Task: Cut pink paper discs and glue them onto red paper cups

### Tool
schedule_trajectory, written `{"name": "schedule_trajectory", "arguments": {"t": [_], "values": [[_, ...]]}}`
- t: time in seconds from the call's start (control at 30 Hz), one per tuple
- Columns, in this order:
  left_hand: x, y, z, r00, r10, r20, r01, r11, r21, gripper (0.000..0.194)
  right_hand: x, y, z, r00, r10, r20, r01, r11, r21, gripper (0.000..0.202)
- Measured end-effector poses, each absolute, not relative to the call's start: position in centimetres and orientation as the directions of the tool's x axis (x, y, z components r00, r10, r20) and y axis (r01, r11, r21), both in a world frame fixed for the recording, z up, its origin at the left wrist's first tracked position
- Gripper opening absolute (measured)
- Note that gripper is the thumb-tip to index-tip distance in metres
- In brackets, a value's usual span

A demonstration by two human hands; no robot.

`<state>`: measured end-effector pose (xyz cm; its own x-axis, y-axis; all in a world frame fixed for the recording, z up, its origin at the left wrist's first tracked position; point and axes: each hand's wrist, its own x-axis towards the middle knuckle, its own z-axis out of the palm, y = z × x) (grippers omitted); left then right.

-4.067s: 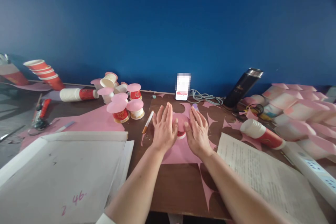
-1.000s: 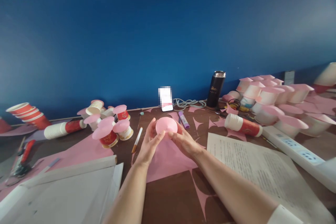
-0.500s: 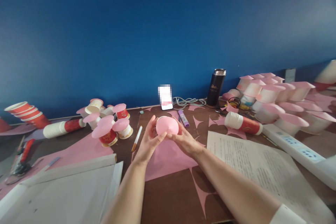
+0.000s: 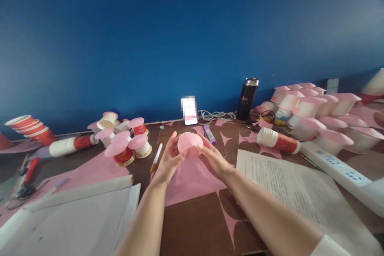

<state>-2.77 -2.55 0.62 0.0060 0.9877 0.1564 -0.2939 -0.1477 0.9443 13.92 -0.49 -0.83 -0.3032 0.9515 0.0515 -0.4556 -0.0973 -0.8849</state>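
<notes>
"Holding anything, those two hands?"

"Yes, a round piece of pink paper (image 4: pixel 189 143). The left hand (image 4: pixel 168 163) has its fingers gripping one side, the thumb on the near face, and the right hand (image 4: pixel 213 160) has its fingers gripping the other."

"Where exactly?"

"Over the pink sheet (image 4: pixel 192 188), roughly midway between the worktop's (image 4: pixel 192 228) front and back edges. I cannot tell whether a cup sits underneath."

"And along the back edge?"

"A phone (image 4: pixel 190 114) behind the hands, then a coiled cable (image 4: pixel 217 117) and a black flask (image 4: pixel 247 100) to its right. A purple glue stick (image 4: pixel 210 135) lies just beyond the right hand."

"Towards the left edge?"

"A white-and-brown pen (image 4: pixel 157 158) near the left hand, then several cups (image 4: pixel 124 157) topped with pink rounds."
</notes>
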Motion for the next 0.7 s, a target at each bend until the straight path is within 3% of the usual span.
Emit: {"name": "schedule_trajectory", "arguments": {"t": [0.13, 0.4, 0.7], "values": [[-2.73, -2.66, 0.57, 0.025, 0.987, 0.16, -0.3, -0.145, 0.943, 0.088, 13.98, -0.37, -0.95, -0.29, 0.957, -0.024, -0.469, -0.164, -0.868, 0.068], [-3.26, -2.48, 0.1, 0.003, 0.995, 0.1, -0.328, -0.093, 0.94, 0.073, 14.05, 0.22, -1.44, -0.271, 0.963, -0.011, -0.484, -0.146, -0.863, 0.072], [-3.34, -2.73, 0.62, 0.058, 0.995, 0.076, -0.292, -0.056, 0.955, 0.073, 14.84, 0.34, -1.14, -0.255, 0.967, -0.018, -0.439, -0.133, -0.889, 0.072]]}}
